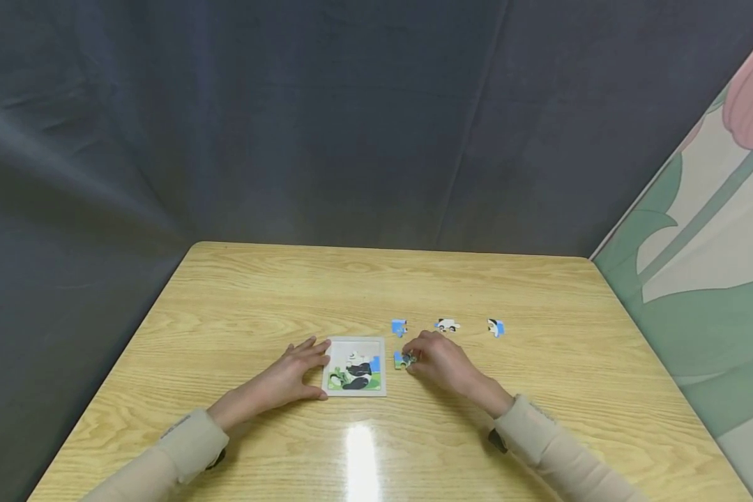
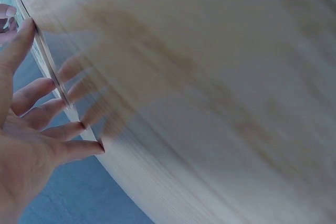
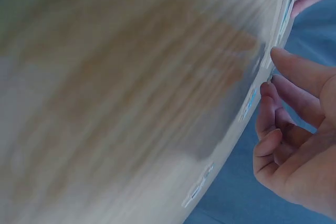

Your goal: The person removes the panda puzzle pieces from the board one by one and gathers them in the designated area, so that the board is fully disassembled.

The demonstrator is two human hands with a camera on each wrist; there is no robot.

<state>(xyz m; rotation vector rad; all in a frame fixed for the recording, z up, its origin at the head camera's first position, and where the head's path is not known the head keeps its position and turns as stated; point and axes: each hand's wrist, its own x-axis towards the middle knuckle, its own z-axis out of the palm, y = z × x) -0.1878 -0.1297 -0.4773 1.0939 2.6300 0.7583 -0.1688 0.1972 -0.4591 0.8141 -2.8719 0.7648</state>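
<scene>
A square puzzle tray (image 1: 354, 393) with a pale border lies flat on the table, part-filled with a panda picture on green and blue. Along its left border rests my left hand (image 1: 295, 373), fingers spread and thumb at the lower corner; in the left wrist view the fingers (image 2: 79, 150) look fairly straight. To the tray's right, my right hand (image 1: 442, 362) pinches a green, blue and dark puzzle piece (image 1: 399, 361) at its right side. That piece is close to the table; whether it touches it, I cannot tell. The right fingertips partly cover it.
Behind the right hand lie a blue puzzle piece (image 1: 399, 326), a white-and-black piece (image 1: 447, 325) and a white, black and blue piece (image 1: 496, 327). The wood-grain table (image 1: 276, 293) meets a dark curtain (image 1: 351, 139) at the back and a flower-patterned cloth (image 1: 715, 279) at the right.
</scene>
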